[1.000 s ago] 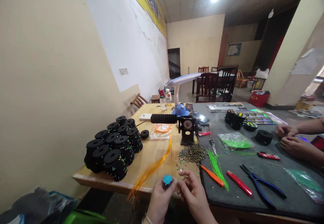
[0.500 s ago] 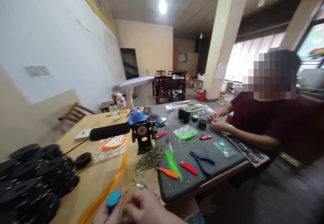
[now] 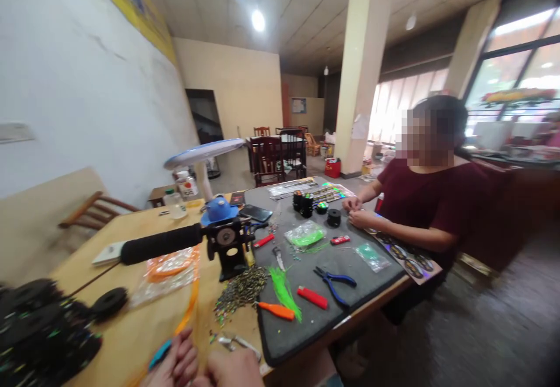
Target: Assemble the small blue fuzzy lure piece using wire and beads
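Observation:
At the bottom edge, my left hand (image 3: 177, 361) is closed, its fingers curled in. A small teal-blue thing (image 3: 160, 354) sticks out on its left side; its kind does not show. Close beside it, my right hand (image 3: 234, 368) is partly cut off by the frame; its fingers look bent together, and anything in them is hidden. Orange strands (image 3: 188, 311) run along the table to my left hand. Just beyond my right hand lie a metal tool (image 3: 238, 341) and a pile of small metal pieces (image 3: 240, 294).
A black clamp stand with a foam-covered handle (image 3: 161, 243) stands ahead. On the grey mat (image 3: 280, 346) lie blue pliers (image 3: 336, 282), a red lighter (image 3: 312, 297), an orange-handled tool (image 3: 276, 310) and green strands (image 3: 284, 294). Black spools (image 3: 39, 323) are stacked left. Another person (image 3: 437, 200) sits at right.
My view has turned right, so the table things appear shifted left. My left fingers are now curled more visibly, and the teal-blue thing appears further left and lower.

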`<state>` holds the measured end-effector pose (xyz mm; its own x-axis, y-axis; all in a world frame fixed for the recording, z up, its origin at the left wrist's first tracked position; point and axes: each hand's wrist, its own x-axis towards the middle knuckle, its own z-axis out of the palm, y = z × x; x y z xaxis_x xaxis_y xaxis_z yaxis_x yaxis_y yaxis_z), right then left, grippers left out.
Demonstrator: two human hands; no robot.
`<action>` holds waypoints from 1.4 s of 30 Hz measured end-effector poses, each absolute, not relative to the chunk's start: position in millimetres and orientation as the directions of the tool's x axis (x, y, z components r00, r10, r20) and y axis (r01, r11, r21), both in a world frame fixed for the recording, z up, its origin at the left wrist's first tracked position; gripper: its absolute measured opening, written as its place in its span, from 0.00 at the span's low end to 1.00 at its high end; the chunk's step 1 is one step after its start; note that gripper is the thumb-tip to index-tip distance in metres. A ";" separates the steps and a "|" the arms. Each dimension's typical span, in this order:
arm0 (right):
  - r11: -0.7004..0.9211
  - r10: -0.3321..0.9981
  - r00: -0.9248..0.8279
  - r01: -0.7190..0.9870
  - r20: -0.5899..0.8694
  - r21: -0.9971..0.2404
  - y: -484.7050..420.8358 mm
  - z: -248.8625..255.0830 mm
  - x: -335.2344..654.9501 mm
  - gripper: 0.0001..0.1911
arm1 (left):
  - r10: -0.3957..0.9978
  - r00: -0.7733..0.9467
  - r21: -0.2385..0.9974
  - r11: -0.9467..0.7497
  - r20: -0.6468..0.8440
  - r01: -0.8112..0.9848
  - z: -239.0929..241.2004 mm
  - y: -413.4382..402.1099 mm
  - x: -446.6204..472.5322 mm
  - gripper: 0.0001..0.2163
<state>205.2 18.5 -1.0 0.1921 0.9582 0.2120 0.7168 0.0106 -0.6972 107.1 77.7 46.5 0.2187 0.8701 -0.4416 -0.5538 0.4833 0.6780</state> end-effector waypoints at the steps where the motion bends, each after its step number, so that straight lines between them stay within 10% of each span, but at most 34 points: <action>1: 0.016 0.951 0.206 0.713 0.232 -0.701 14.5 1.3 208.5 0.04 | 0.899 0.173 0.678 0.420 -0.402 -0.604 53.6 75.9 107.1 0.13; 5: 0.083 0.959 0.197 0.489 0.202 -0.868 7.6 12.2 224.3 0.12 | 0.967 -0.025 0.716 0.169 -0.252 -0.678 68.5 78.6 95.7 0.06; 13: 0.044 0.997 0.065 -0.140 0.035 -0.989 24.9 23.2 227.3 0.24 | 0.970 0.110 0.887 0.242 -0.215 -0.394 46.3 54.0 91.2 0.21; 25: 0.061 0.994 0.073 0.183 0.076 -0.981 45.8 21.2 225.2 0.24 | 1.000 -0.008 0.997 0.000 -0.001 -0.080 41.6 68.2 96.4 0.20; 42: -0.004 0.999 -0.038 0.183 -0.011 -0.983 73.8 36.1 232.1 0.21 | 0.984 -0.093 0.988 -0.153 0.153 0.007 42.5 133.0 89.1 0.12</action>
